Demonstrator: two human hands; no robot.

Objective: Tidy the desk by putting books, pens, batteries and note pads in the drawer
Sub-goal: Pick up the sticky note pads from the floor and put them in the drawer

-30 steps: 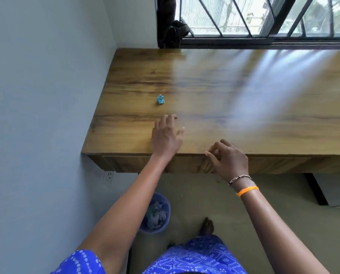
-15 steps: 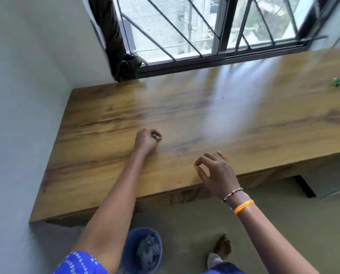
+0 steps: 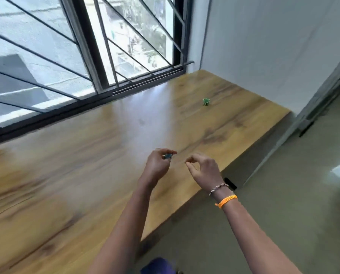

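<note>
- My left hand [image 3: 157, 165] pinches a small blue scrap [image 3: 168, 156] at the fingertips, held above the bench [image 3: 86, 175]. So light a pinch could let it drop to the floor.
- My right hand [image 3: 203, 171] hangs beside it, fingers curled, holding nothing.
- A green scrap [image 3: 206, 101] lies far across the bench, near the wall; I could miss it.
- No books, pens, batteries, note pads or drawer are visible.

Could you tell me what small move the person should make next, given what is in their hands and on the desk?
Probably reach the right hand, which holds nothing, toward the small green scrap lying alone on the far right of the desk. The left hand already pinches a small blue scrap, and nothing else shows on the desktop.
</note>
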